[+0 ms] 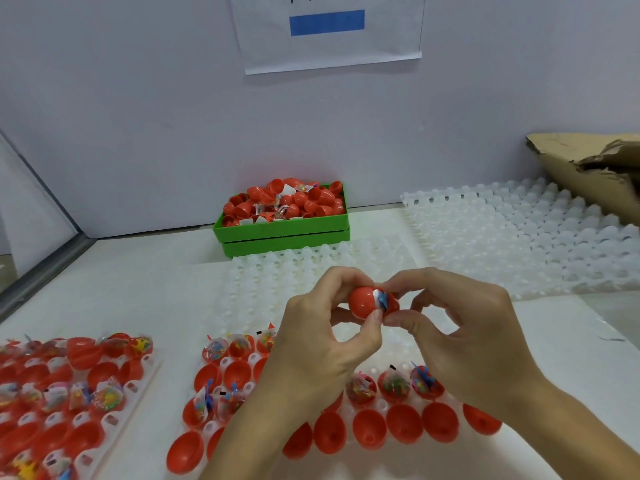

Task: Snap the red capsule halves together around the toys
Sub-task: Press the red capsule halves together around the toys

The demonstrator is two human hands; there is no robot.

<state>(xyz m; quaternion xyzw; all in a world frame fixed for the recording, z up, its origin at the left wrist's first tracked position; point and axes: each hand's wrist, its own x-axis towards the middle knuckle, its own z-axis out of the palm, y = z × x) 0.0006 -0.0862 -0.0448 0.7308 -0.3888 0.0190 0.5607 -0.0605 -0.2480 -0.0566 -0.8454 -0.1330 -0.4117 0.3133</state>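
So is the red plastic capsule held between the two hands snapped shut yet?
Not yet. The red plastic capsule shows a gap with the bagged toy's blue and white poking out; left hand and right hand grip it.

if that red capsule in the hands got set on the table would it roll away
Probably: the round, glossy red plastic capsule has no visible flat side. It likely feels light and slippery. A toy packet shows at its seam, so the halves may not be fully snapped shut.
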